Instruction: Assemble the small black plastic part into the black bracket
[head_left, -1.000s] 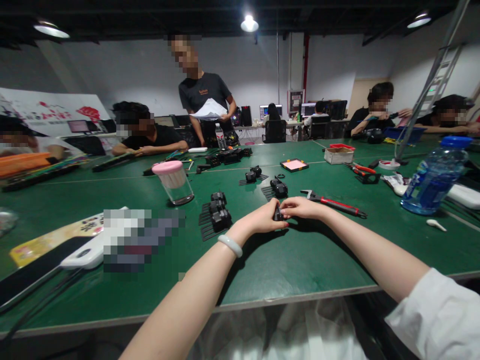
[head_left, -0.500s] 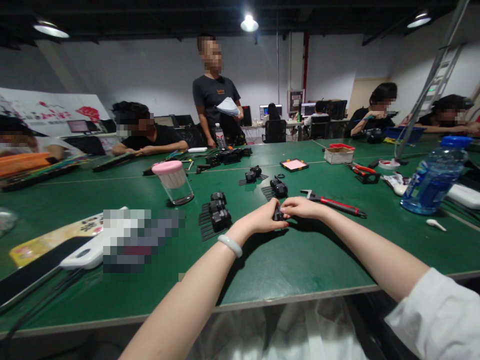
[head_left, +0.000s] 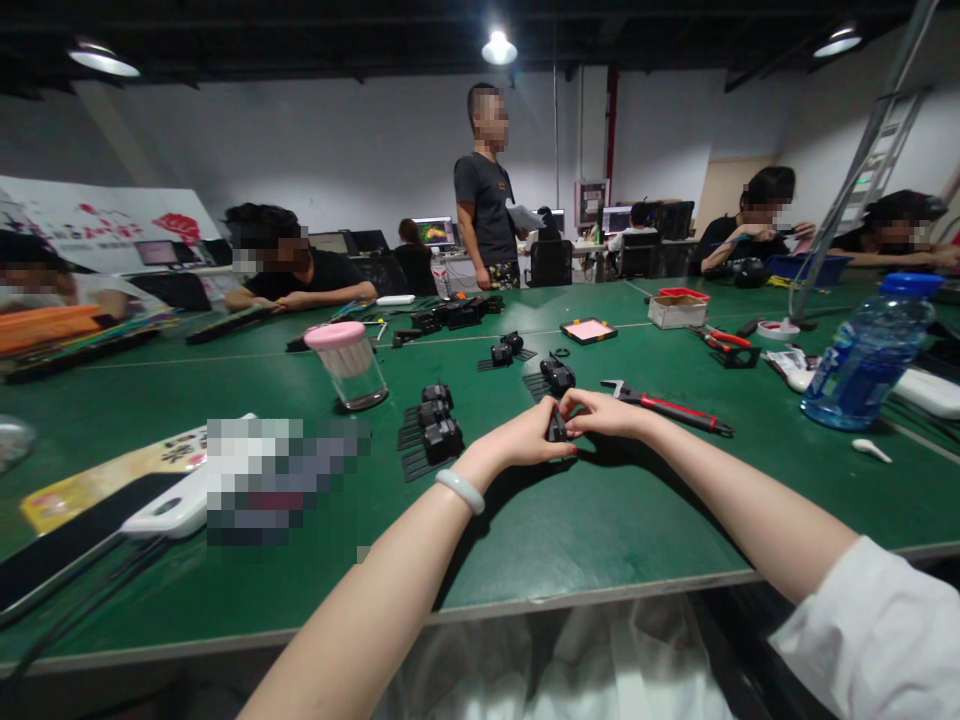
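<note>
Both of my hands meet over the green table (head_left: pixel 600 520) and pinch one small black plastic part (head_left: pixel 556 428) between their fingertips. My left hand (head_left: pixel 525 440) grips it from the left, a pale bangle on that wrist. My right hand (head_left: pixel 609 413) grips it from the right. The fingers hide most of the part. A stack of similar black comb-like parts (head_left: pixel 431 428) lies just left of my left hand. Another black part (head_left: pixel 556 375) sits right behind my hands.
A red-handled wrench (head_left: pixel 667 407) lies right of my hands, a water bottle (head_left: pixel 870 350) farther right. A pink-lidded clear jar (head_left: pixel 349 362) stands to the left, a phone and cards (head_left: pixel 150 490) near the left edge. Several people sit around; one stands (head_left: pixel 484 190) behind the table.
My hands hold almost still, with the part lifted slightly. The standing person has walked from the left to the right behind the table.
</note>
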